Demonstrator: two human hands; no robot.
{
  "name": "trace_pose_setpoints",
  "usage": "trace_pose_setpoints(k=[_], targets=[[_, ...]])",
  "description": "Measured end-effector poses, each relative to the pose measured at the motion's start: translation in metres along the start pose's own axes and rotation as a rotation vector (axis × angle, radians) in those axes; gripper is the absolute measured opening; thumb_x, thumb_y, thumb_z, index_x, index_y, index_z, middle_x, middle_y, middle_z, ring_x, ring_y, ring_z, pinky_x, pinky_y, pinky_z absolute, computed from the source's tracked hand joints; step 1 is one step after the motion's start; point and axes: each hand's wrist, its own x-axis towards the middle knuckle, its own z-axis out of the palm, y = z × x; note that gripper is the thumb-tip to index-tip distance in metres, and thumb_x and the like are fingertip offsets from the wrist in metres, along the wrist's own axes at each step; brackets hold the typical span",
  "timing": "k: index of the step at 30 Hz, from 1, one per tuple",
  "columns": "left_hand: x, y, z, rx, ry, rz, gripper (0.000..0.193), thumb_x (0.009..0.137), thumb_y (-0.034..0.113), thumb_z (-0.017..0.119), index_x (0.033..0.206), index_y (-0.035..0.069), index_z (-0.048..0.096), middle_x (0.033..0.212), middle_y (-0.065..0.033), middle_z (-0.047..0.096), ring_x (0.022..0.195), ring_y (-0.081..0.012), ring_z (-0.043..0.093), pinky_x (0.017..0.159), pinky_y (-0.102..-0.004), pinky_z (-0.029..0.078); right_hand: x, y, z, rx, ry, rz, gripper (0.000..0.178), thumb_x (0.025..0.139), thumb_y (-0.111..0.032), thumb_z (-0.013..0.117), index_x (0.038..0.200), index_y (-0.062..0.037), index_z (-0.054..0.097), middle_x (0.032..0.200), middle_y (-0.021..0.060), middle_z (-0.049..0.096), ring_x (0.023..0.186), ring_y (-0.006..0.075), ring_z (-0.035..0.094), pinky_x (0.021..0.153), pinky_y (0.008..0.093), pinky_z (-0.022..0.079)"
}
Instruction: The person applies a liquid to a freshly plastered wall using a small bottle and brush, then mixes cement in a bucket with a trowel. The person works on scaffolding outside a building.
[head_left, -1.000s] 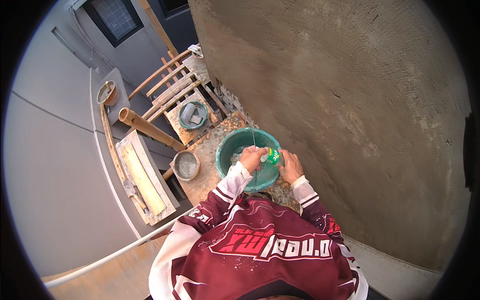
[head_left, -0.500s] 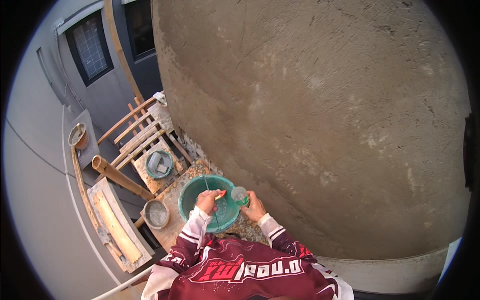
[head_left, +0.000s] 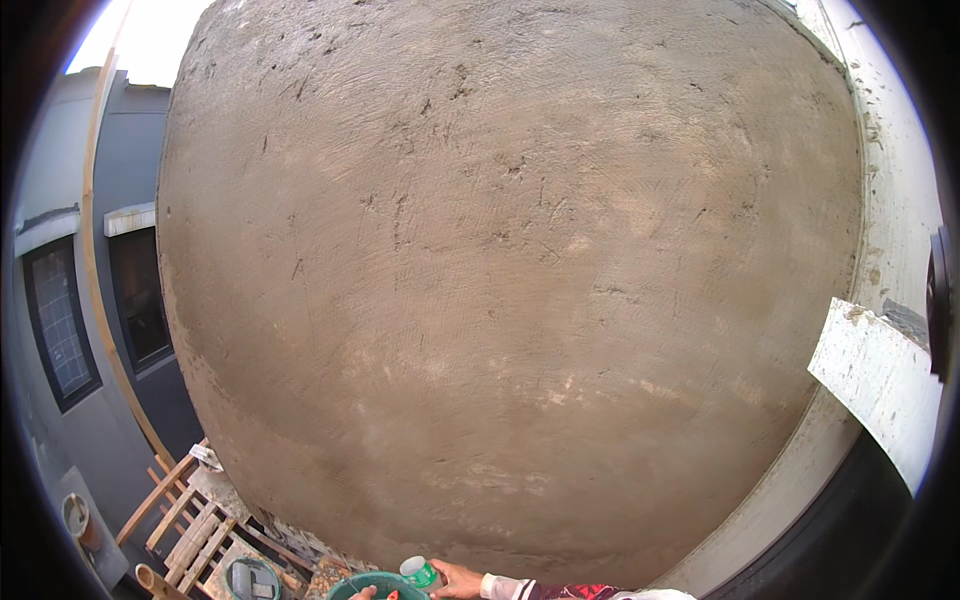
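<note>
At the lower edge, my right hand point(head_left: 458, 580) is closed around a small green plastic cup point(head_left: 420, 573) with a greyish, round end. The cup is over the right rim of a green basin point(head_left: 352, 582), which the frame cuts off. Only a bit of my left hand point(head_left: 368, 593) shows over the basin. Beside its fingers is the red end point(head_left: 392, 595) of a small red-tipped tool; the rest is out of frame. Ahead stands a broad wall of rough brown-grey plaster point(head_left: 510, 300), with scratches, pits and paler patches.
Lower left is a scaffold of wooden slats point(head_left: 195, 545), with a smaller green basin point(head_left: 252, 578) holding grey things. A bucket point(head_left: 78, 515) sits on a ledge further left. A tall wooden pole point(head_left: 92, 230) rises near dark windows. A white panel point(head_left: 875, 385) juts out at right.
My view has tilted up to the plaster wall, so the hands and basin now lie at the lower edge. My right hand still holds the cup, the left the red-tipped tool.
</note>
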Motion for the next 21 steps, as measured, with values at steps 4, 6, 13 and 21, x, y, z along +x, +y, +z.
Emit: trace_pose_setpoints(k=[4,6,13,21], targets=[[0.018,0.015,0.023,0.094,0.008,-0.077,0.025,0.084,0.024,0.06,0.1,0.006,0.059,0.089,-0.0094,0.063,0.072,-0.0234,0.061,0.061,-0.0353,0.052,0.003,-0.05,-0.029,-0.223,-0.303,-0.086,0.065,0.068,-0.019,0.069,0.122,0.0031,0.039,0.112,0.0163,0.054,0.101,0.0243,0.054,0.087,0.0351,0.043],[0.028,0.015,0.038,0.142,-0.025,-0.129,0.024,0.084,0.024,0.06,0.099,0.006,0.059,0.088,-0.0091,0.062,0.07,-0.023,0.06,0.06,-0.0351,0.052,0.016,-0.08,-0.07,-0.151,-0.242,-0.117,0.058,0.072,-0.018,0.068,0.12,0.0009,0.042,0.101,0.0081,0.057,0.089,0.0138,0.054,0.073,0.0296,0.045],[0.042,0.035,0.048,0.216,-0.043,-0.186,0.021,0.083,0.023,0.06,0.096,0.006,0.058,0.083,-0.008,0.059,0.066,-0.0218,0.057,0.057,-0.0343,0.049,-0.015,-0.519,-0.321,-0.091,0.616,-0.735,0.044,0.08,-0.022,0.06,0.113,0.0048,0.049,0.09,0.0088,0.059,0.08,0.0141,0.058,0.066,0.0271,0.05],[0.068,0.054,0.059,0.303,-0.099,-0.278,0.019,0.083,0.021,0.06,0.092,0.006,0.056,0.078,-0.0068,0.055,0.061,-0.0204,0.053,0.052,-0.0335,0.047,-0.153,-0.593,-0.374,-0.076,1.033,-0.611,0.048,0.079,-0.028,0.061,0.112,0.0031,0.045,0.083,0.0099,0.061,0.063,0.0061,0.059,0.051,0.0178,0.048]])
